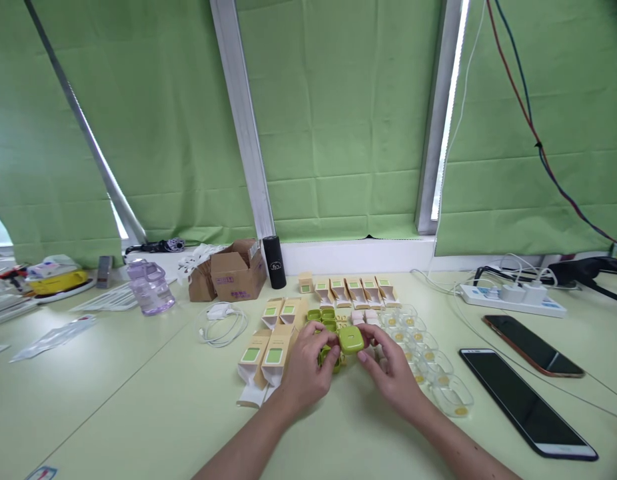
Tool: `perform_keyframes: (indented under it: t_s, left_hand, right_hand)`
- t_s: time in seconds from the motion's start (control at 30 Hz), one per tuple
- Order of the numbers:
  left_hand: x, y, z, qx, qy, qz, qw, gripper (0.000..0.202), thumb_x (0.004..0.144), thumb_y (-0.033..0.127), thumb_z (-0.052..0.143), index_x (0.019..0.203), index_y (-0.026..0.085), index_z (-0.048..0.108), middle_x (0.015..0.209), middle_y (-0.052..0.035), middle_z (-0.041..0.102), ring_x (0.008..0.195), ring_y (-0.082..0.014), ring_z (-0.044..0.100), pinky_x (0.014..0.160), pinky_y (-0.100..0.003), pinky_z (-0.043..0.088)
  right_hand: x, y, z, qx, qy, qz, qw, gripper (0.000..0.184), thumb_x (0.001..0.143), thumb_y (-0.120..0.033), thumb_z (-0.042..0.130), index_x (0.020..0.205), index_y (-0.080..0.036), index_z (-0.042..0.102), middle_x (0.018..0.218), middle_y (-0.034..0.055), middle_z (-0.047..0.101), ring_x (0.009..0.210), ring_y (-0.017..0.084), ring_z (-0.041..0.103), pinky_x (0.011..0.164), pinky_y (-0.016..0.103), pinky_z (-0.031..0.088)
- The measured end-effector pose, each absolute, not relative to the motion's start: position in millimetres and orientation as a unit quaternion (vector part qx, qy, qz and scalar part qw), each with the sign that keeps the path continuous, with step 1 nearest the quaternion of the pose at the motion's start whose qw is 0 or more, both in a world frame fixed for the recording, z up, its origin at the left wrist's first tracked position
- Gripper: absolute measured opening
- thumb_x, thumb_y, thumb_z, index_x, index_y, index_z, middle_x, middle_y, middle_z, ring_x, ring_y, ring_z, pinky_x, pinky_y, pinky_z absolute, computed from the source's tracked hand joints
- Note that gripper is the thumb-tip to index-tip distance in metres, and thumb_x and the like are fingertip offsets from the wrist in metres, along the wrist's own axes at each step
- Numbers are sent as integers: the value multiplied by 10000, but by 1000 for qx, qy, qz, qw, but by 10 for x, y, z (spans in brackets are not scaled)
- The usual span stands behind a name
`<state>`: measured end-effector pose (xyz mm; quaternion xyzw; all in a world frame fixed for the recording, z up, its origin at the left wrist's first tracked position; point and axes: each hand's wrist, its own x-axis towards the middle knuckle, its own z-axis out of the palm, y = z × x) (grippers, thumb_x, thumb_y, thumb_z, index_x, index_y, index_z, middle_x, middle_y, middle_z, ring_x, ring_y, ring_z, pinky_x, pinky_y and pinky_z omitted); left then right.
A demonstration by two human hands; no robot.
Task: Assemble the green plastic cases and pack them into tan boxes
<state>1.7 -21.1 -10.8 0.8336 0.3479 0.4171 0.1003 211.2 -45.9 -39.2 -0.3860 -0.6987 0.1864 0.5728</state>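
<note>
A small rounded green case (pixel 351 340) is held up between my two hands over the table. My right hand (pixel 388 370) grips its right edge between thumb and fingers. At its left edge, the fingertips of my left hand (pixel 311 363) are closed together; whether they hold a further small part is hidden. Behind and below my hands lie several green open cases (pixel 321 315), small yellowish pieces (pixel 341 319) and pale pink pieces (pixel 364 316). Clear plastic shells (pixel 452 395) with yellow spots stand in rows to the right of my right hand.
Open small cartons (pixel 274 353) stand left of my left hand, with another row of cartons (pixel 356 293) behind. Two phones (pixel 528 400) and a power strip (pixel 513 300) lie right. Farther left are a white cable (pixel 223 327), a cardboard box (pixel 236 275), a black cylinder (pixel 274 262) and a purple bottle (pixel 151 287).
</note>
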Motion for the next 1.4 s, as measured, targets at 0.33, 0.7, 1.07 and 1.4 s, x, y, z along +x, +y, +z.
perform_keyframes:
  t_s: [0.33, 0.7, 1.07, 1.4]
  left_hand:
    - [-6, -219, -54, 835, 316, 450, 15, 379, 897, 172, 646, 1269, 235, 606, 1185, -127, 705, 1281, -371, 502, 1027, -582, 490]
    - [18, -270, -42, 880, 266, 393, 19, 578, 870, -16, 544, 1336, 315, 632, 1439, -96, 589, 1378, -339, 431, 1126, -597, 465]
    - [27, -115, -127, 734, 344, 545, 215, 454, 877, 125, 664, 1307, 264, 623, 1308, -90, 600, 1238, -272, 574, 1063, -445, 489]
    - [36, -80, -177, 712, 337, 551, 277, 428, 882, 174, 695, 1298, 258, 637, 1309, -87, 625, 1213, -256, 605, 1065, -407, 483]
  right_hand:
    - [2114, -467, -371, -373, -701, 199, 574, 271, 1050, -442, 551, 1246, -265, 612, 1123, 85, 666, 1070, 277, 632, 931, 412, 558]
    - [2092, -468, -384, -393, -720, 155, 550, 257, 1070, -417, 526, 1281, -295, 605, 1191, 73, 681, 1119, 270, 647, 963, 431, 569]
    - [2055, -542, -334, -413, -849, 10, 330, 301, 931, -8, 520, 1030, -228, 700, 1158, 75, 734, 1151, 286, 598, 955, 446, 450]
    - [2052, -565, -299, -442, -880, -53, 168, 309, 810, -38, 631, 1064, -191, 720, 1207, 103, 747, 1221, 311, 535, 1064, 469, 317]
